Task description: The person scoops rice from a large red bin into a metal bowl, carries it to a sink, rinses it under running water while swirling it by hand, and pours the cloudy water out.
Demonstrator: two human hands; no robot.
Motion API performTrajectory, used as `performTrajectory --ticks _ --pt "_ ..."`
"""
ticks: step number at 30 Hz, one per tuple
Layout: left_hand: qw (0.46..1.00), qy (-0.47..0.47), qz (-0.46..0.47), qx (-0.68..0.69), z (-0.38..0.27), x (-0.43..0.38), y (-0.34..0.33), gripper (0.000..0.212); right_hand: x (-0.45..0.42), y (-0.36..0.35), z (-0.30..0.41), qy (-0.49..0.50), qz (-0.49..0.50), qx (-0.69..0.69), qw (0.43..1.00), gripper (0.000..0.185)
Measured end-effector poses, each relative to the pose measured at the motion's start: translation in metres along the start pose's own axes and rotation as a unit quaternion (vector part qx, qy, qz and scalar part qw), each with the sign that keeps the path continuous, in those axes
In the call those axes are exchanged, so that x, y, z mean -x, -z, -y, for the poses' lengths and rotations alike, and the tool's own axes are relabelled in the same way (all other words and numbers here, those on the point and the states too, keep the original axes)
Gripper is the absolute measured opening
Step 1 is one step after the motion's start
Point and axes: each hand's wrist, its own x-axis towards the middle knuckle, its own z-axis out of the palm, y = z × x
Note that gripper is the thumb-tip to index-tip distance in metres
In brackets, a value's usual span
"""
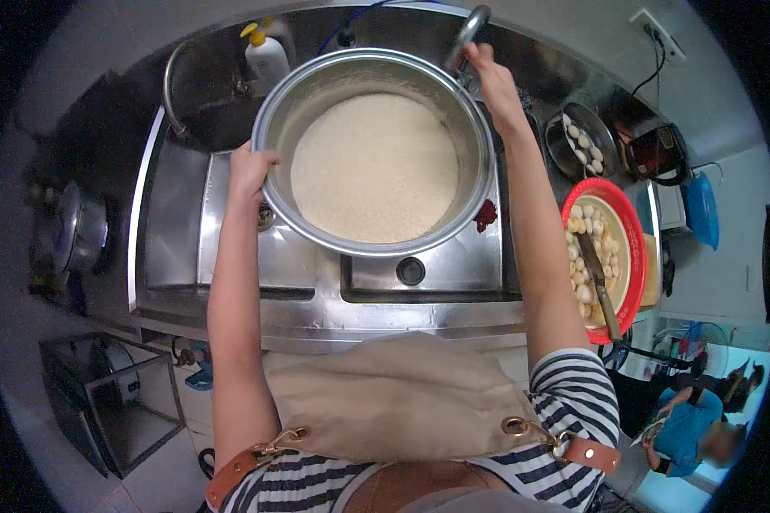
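Observation:
A large round metal pot (274, 211) is over the double steel sink (295, 260), with a broad pale layer, perhaps rice, filling its bottom (375, 170). My left hand (249, 172) grips the pot's left rim, thumb over the edge. At the upper right my right hand (493, 80) is raised beside the pot, its fingers at the curved metal faucet (470, 35); whether they close around it is hard to see. Part of the sink is hidden under the pot.
A white pump bottle (267, 59) stands behind the pot. On the right are a red basin (635, 256) of white pieces with a knife, and a pan (555, 151) of egg-like pieces. A lidded pot (80, 224) sits over a flame at left. A person (686, 423) is at the lower right.

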Motion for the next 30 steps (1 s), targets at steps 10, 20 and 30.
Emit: performTrajectory --ticks 10,20,30 --pt "0.994 -0.034 -0.027 -0.105 -0.017 0.003 -0.026 0.021 -0.062 0.030 -0.096 -0.254 -0.012 0.032 0.967 0.068" --pt "0.998 0.014 -0.003 -0.069 -0.014 0.003 -0.006 0.024 -0.028 -0.009 -0.178 -0.316 0.123 -0.108 0.935 0.050" --pt "0.996 0.001 0.035 -0.079 0.012 -0.035 0.020 0.030 0.070 0.041 -0.104 -0.205 -0.109 -0.096 0.968 0.016"
